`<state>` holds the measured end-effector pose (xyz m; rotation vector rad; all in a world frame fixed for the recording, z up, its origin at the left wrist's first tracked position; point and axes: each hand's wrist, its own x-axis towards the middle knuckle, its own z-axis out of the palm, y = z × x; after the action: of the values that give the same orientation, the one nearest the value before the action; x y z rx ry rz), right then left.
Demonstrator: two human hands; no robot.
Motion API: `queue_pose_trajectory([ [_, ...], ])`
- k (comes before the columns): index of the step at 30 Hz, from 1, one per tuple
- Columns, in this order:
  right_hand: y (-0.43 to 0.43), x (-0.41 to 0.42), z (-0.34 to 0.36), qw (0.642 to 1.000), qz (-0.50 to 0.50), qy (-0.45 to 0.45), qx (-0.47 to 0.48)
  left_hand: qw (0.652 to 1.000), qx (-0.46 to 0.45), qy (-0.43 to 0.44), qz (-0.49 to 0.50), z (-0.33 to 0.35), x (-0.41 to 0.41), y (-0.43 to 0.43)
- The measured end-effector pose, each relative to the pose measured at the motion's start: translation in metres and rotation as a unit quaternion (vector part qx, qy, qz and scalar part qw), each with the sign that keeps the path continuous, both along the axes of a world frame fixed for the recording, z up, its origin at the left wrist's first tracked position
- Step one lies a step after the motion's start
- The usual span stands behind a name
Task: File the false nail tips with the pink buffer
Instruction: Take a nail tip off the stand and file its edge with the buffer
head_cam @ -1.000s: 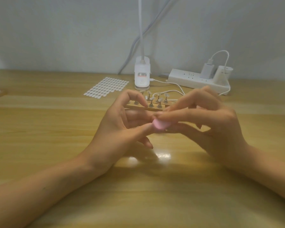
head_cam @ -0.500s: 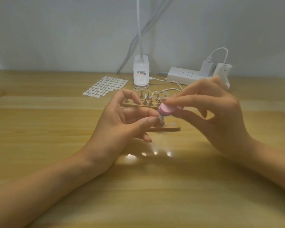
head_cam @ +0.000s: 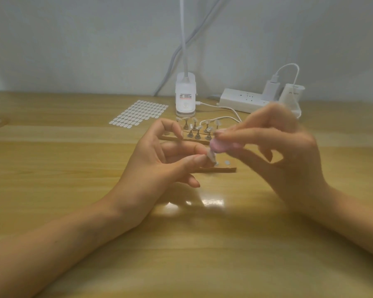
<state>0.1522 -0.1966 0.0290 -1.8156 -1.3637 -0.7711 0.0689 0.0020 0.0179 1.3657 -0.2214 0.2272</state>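
Counter: the pale wooden counter (head_cam: 52,168) runs up to a white wall.
Left hand: the left hand (head_cam: 157,166) has its grip, thumb against fingertips, clamped on a clear false nail tip (head_cam: 211,157) on its stand.
Right hand: the right hand (head_cam: 289,160) is blurred, its grip clamped on the pink rounded buffer (head_cam: 220,146).
Power strip: the white power strip (head_cam: 241,102) sits far right by the wall with a charger plugged in.
Lamp base: the white lamp base (head_cam: 185,97) stands far centre.
Sheet: the white sheet of oval tabs (head_cam: 138,114) lies flat, left of the lamp base.
Holder: the flat brown wooden holder board (head_cam: 222,169) lies beneath both hands, with upright false nail tips on small metal stands (head_cam: 197,127) along its far edge.
Buffer: its end meets the held tip, above the board's near right corner.
Held tip: tilted; whether its foot touches the board, I cannot tell.
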Motion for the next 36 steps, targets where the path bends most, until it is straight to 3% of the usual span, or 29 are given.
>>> queue_pose_trajectory([
  [3, -0.001, -0.002, -0.002, 0.999, 0.038, 0.02, -0.001, 1.0, -0.005, 0.003, -0.009, -0.001, -0.001, 0.0],
  [6, -0.005, 0.005, 0.002, 0.991, 0.023, 0.129, 0.041, 1.0, -0.009, -0.002, -0.016, 0.0, -0.001, -0.001],
  [9, -0.002, 0.004, 0.0, 0.973, 0.08, 0.208, 0.064, 1.0, -0.015, 0.002, -0.019, 0.0, -0.001, -0.001],
  [16, 0.0, 0.001, -0.001, 0.972, 0.066, 0.226, 0.024, 1.0, 0.01, -0.005, -0.025, 0.001, -0.003, -0.006],
  [21, 0.002, -0.002, 0.004, 0.933, 0.106, 0.324, 0.113, 0.999, 0.041, -0.02, 0.002, 0.002, -0.004, -0.004],
  [26, 0.005, -0.003, 0.001, 0.971, 0.118, 0.21, 0.017, 0.996, 0.074, -0.034, 0.038, 0.002, -0.003, -0.005],
  [31, 0.004, -0.001, -0.001, 0.984, 0.113, 0.136, -0.015, 0.996, 0.072, -0.018, 0.05, 0.002, -0.004, -0.004],
  [36, 0.004, 0.0, -0.002, 0.989, 0.085, 0.119, -0.005, 0.996, 0.074, -0.002, 0.059, 0.003, -0.002, -0.003],
])
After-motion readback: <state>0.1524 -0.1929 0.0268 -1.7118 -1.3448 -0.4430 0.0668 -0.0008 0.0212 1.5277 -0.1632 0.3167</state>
